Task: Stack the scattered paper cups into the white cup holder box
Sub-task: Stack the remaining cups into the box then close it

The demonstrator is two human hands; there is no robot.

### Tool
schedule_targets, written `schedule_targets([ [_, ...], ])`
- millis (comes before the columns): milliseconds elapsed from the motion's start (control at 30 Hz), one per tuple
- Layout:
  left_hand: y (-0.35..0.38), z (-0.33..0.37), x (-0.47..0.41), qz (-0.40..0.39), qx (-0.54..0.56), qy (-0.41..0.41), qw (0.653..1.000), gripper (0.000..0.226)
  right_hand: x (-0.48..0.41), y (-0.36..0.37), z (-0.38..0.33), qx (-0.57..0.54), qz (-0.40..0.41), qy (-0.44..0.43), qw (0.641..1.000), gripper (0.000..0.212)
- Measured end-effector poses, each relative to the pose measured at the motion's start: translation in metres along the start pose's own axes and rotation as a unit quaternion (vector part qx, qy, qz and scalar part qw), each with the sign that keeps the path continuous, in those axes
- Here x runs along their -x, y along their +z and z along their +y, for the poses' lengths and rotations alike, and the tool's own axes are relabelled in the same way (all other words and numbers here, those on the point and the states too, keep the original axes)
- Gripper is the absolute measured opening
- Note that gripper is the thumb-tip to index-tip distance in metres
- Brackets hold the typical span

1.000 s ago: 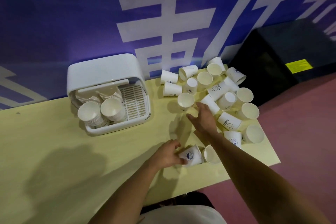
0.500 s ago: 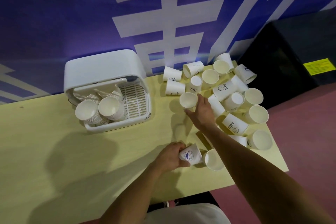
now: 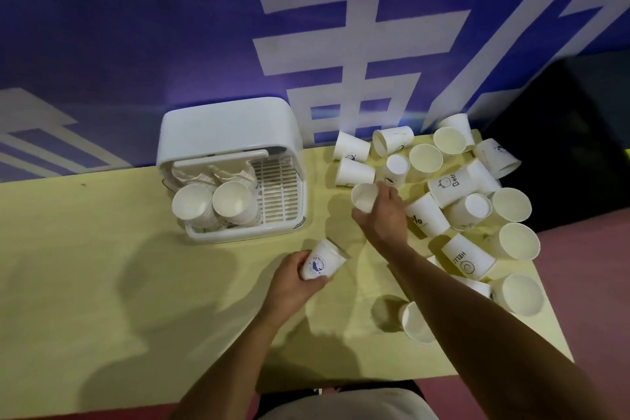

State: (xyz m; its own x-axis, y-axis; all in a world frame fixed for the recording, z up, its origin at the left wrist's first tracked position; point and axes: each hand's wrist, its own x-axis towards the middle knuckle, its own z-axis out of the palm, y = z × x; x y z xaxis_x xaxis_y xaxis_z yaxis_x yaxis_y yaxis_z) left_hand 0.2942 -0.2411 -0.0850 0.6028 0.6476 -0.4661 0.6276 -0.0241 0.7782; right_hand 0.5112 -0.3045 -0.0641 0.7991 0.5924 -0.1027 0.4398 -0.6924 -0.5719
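The grip of the left hand [image 3: 289,283] is clamped on a blue-printed paper cup [image 3: 324,262], that of the right hand [image 3: 383,218] on a plain paper cup [image 3: 364,196], both right of the white cup holder box [image 3: 225,126].

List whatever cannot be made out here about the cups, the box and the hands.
All from the head view:
- The stacks in the white cup holder box: nesting hides the cup count.
- The printed cup in the left hand: logo text too small to read.
- The nearest cup: the right forearm covers part of it.
- The plain cup: the right hand hides its lower body and most of the grip.
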Motion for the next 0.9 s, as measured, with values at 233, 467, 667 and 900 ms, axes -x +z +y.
schedule_targets([
  [233,-0.016,-0.019,-0.005,0.062,-0.013,-0.015,0.998,0.041,0.012,-0.003,-0.041,-0.094,-0.004,-0.13,0.987,0.074],
  [467,-0.043,-0.036,-0.004,0.085,-0.016,-0.024,0.996,0.033,0.021,0.013,-0.098,-0.089,-0.065,-0.222,0.969,0.076],
  [667,-0.066,-0.056,0.007,0.094,-0.007,-0.052,0.994,0.039,0.019,0.039,-0.117,0.0,-0.115,-0.218,0.969,0.076],
  [900,-0.087,-0.065,0.024,0.111,0.001,-0.059,0.992,0.032,0.016,0.063,-0.129,0.066,-0.142,-0.2,0.967,0.075],
])
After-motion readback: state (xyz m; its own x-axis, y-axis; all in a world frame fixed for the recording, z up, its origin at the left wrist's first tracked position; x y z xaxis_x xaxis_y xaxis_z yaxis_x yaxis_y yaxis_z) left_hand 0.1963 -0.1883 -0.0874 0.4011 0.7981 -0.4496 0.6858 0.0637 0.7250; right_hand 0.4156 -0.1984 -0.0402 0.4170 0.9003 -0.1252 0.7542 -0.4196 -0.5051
